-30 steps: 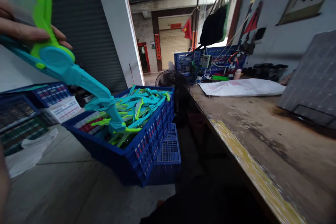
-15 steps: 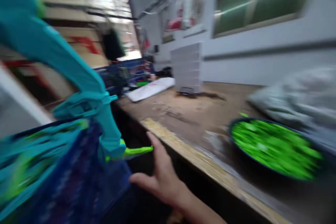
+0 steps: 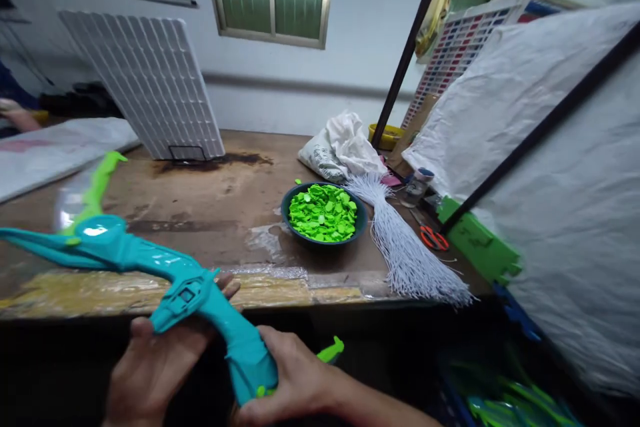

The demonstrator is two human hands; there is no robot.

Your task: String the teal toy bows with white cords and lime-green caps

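Observation:
A teal plastic toy bow (image 3: 165,263) with bright green tips slants across the lower left, above the table's front edge. My left hand (image 3: 157,363) is under its middle grip, thumb in front and fingertips showing behind. Around the lower limb my right hand (image 3: 295,370) is closed, near a green tip (image 3: 331,351) that sticks out beyond it. The upper limb's green tip (image 3: 100,183) has a clear film-like piece beside it. On the table, a dark bowl (image 3: 324,245) holds many small green plastic pieces (image 3: 323,213).
A bundle of white strings (image 3: 410,250) lies right of the bowl, near orange-handled scissors (image 3: 434,238). Behind are a white sack (image 3: 345,143) and an upright ribbed panel (image 3: 155,80). A crate with green and teal parts (image 3: 510,403) sits low right. A dark pole (image 3: 415,33) rises behind.
The view has swung right, away from the bin of teal parts. The toy bow has come over in front of the table, and my right hand, spread before, now grips its lower limb.

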